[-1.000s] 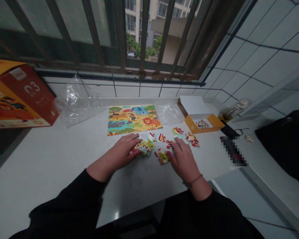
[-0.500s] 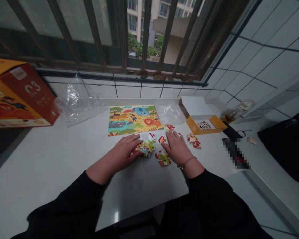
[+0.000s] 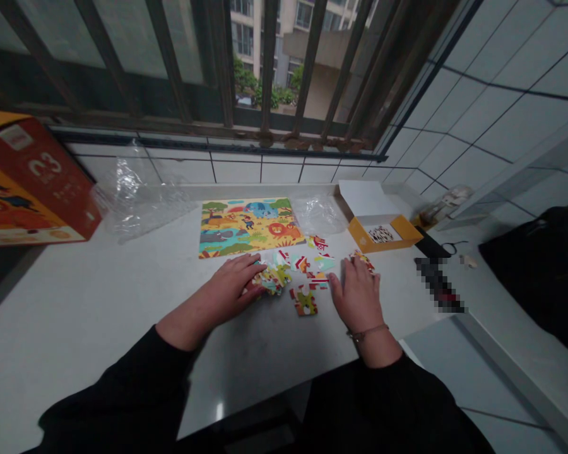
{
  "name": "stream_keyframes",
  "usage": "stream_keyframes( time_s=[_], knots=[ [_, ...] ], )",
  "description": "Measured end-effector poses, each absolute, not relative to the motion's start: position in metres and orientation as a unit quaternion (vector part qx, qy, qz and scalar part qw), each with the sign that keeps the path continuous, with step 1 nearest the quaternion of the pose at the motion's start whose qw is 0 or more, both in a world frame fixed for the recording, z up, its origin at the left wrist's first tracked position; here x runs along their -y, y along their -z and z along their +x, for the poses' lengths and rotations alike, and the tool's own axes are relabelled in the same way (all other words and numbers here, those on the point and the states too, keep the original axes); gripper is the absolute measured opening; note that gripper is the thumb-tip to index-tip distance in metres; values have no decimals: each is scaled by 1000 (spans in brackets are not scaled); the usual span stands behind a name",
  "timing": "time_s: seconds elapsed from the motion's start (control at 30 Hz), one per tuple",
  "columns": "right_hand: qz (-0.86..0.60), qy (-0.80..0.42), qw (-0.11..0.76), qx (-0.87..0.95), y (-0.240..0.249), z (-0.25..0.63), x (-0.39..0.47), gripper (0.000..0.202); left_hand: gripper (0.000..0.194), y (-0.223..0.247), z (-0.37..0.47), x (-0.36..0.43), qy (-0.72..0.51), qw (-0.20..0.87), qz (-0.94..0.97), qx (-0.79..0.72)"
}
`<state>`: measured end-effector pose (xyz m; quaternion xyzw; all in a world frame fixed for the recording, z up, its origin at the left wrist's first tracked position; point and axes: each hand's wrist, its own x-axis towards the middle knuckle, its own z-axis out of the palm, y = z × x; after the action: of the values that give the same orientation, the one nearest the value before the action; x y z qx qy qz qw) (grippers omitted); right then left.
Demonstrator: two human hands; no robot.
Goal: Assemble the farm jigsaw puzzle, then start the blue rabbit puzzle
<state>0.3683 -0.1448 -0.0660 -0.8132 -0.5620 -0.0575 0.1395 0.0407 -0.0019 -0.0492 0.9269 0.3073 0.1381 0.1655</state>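
Observation:
My left hand (image 3: 234,282) rests at the left side of a heap of puzzle pieces (image 3: 278,277), its fingers over the edge of the heap and apart from the thumb. My right hand (image 3: 358,291) lies palm down with its fingertips on a small group of pieces (image 3: 365,260) at the right, thumb spread. Between the hands lie several loose pieces (image 3: 320,280) and a green and red cluster (image 3: 304,301). Behind them is a picture board (image 3: 250,228) with lions, an elephant and a hippo.
An open yellow box (image 3: 383,234) stands behind my right hand. Clear plastic wrap (image 3: 142,195) and a smaller plastic bag (image 3: 319,214) lie along the wall. A big orange box (image 3: 38,183) stands at the left. A blurred dark item (image 3: 439,285) is at the right.
My right hand has moved right, off the middle pieces and onto the right group, uncovering pieces in the middle. My left hand stays at the heap. The view has shifted slightly.

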Motion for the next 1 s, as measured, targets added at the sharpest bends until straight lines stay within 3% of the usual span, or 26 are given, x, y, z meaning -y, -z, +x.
stream_keyframes(
  time_s=[0.23, 0.33, 0.77, 1.0],
  knots=[
    [-736, 20, 184, 652, 71, 375, 146, 63, 57, 48, 40, 2, -128, 167, 927, -311],
    [-778, 50, 198, 594, 69, 375, 145, 64, 56, 47, 39, 2, -136, 169, 927, -307],
    [-832, 41, 146, 534, 66, 370, 148, 70, 53, 47, 39, 2, -150, 174, 926, -300],
    [-781, 61, 201, 589, 63, 373, 150, 57, 51, 46, 42, 2, -144, 168, 926, -307]
  ],
)
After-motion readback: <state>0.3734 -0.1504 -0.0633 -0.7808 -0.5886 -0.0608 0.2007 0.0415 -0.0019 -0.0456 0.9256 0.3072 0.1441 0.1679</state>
